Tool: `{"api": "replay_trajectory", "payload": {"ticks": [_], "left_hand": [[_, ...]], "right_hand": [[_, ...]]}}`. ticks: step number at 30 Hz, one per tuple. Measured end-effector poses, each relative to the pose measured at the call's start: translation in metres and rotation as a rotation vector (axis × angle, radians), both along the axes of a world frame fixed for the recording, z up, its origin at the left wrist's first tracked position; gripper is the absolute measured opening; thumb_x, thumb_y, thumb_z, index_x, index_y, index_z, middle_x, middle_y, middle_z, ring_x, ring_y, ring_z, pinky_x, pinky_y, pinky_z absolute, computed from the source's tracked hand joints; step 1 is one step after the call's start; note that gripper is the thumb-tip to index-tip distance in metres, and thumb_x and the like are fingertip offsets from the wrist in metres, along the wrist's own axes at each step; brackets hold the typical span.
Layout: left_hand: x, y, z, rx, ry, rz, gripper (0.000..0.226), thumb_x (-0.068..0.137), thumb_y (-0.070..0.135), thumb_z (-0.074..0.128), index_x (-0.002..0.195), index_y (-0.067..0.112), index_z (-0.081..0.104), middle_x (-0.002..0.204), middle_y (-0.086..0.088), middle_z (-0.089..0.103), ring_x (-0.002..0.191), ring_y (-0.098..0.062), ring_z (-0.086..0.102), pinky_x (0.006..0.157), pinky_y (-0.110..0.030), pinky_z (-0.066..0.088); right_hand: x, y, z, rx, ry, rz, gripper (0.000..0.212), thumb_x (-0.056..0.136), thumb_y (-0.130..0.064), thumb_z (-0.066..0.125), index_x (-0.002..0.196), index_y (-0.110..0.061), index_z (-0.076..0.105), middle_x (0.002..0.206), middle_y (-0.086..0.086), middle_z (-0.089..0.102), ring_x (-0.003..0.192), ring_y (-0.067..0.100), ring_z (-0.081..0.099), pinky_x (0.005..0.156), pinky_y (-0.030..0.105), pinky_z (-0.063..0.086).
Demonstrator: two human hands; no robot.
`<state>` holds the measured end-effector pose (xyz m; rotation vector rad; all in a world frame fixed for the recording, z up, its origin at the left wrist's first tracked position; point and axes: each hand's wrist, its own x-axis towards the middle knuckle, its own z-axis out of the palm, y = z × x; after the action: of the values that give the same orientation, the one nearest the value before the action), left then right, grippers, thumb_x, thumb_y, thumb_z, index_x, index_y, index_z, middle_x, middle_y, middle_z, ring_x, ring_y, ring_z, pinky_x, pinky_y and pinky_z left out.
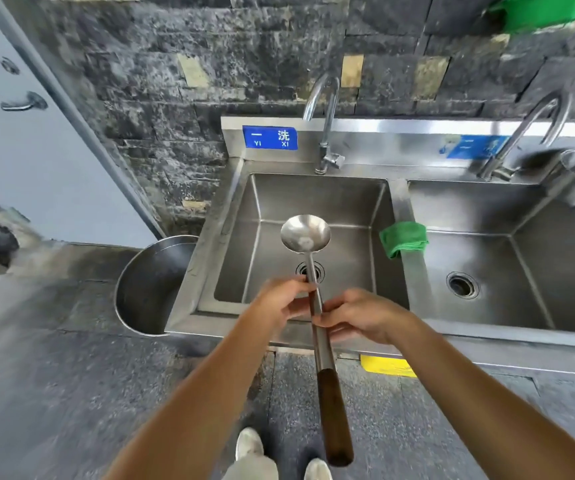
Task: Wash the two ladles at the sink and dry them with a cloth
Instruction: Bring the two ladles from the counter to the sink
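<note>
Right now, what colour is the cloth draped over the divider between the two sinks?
The cloth is green; the head view shows it.

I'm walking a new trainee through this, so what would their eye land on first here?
The long steel ladle with a dark wooden handle stands out, held at its shaft by the left hand and right hand, its bowl over the left stainless steel sink basin. Next comes the folded bright green cloth, draped over the steel divider between the two basins.

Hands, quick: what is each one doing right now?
Left hand: closed, holding the ladle by its metal shaft.
Right hand: closed, pinching the same shaft nearer the wooden handle.
</note>
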<state>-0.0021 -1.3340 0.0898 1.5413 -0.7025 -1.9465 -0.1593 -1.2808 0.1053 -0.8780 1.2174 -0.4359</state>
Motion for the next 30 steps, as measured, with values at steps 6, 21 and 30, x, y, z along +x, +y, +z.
{"api": "replay_trajectory", "payload": {"ticks": [6,21,30], "left_hand": [[0.019,-0.072,-0.026,0.022,-0.043,0.007,0.019,0.082,-0.008,0.068,0.099,-0.001,0.068,0.073,-0.008,0.07,0.06,-0.021,0.07,0.056,-0.03,0.059],[0.059,-0.267,-0.153,0.077,-0.435,-0.259,0.014,0.088,-0.01,0.059,0.101,-0.008,0.064,0.091,-0.024,0.066,0.081,-0.032,0.069,0.075,-0.043,0.061],[0.065,-0.332,-0.225,0.029,-0.612,-0.353,0.006,0.085,-0.003,0.059,0.089,-0.004,0.064,0.091,-0.024,0.068,0.081,-0.032,0.07,0.072,-0.044,0.06]], "right_hand": [[0.021,-0.079,-0.03,0.073,0.01,-0.028,0.024,0.087,0.001,0.073,0.11,0.005,0.071,0.096,0.015,0.077,0.081,0.017,0.077,0.067,0.022,0.06],[0.091,-0.248,-0.153,0.214,0.142,-0.121,0.017,0.081,0.002,0.078,0.098,0.005,0.075,0.088,0.014,0.079,0.073,0.017,0.078,0.06,0.022,0.059],[0.112,-0.304,-0.22,0.281,0.185,-0.184,0.024,0.083,0.0,0.077,0.106,0.006,0.072,0.101,0.024,0.075,0.085,0.025,0.075,0.064,0.026,0.061]]}}
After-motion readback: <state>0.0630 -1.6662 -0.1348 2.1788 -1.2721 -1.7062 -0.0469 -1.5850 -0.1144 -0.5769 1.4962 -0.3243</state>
